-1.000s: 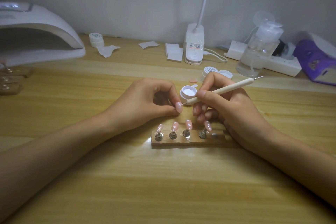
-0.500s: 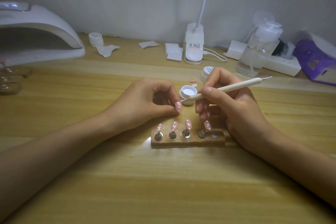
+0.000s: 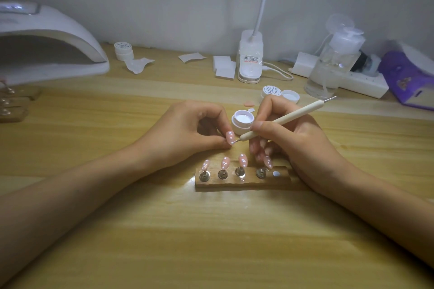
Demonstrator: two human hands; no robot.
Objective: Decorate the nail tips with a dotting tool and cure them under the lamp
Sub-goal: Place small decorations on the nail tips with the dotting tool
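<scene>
My left hand [image 3: 185,130] pinches a pink nail tip [image 3: 230,136] with white dots on it. In my right hand [image 3: 291,141] I grip a cream dotting tool [image 3: 284,119] like a pen, and its metal point touches the lower edge of that tip. Just behind the tool stands an open white jar of white gel [image 3: 243,121]. In front of my hands lies a wooden holder [image 3: 244,179] with several pink dotted tips on metal stands. The white curing lamp [image 3: 49,42] sits at the far left, its opening facing right.
More wooden holders [image 3: 11,110] lie at the left edge. Along the wall stand a small jar [image 3: 123,50], paper scraps [image 3: 138,64], white pads [image 3: 225,67], a desk lamp base [image 3: 250,58], a pump bottle [image 3: 333,63], a power strip [image 3: 366,80] and a purple pack [image 3: 408,80]. A closed jar and lid [image 3: 279,94] sit behind my right hand.
The dotting tool's point went up to the open gel jar half a second ago and has come back down onto the nail tip in my left hand.
</scene>
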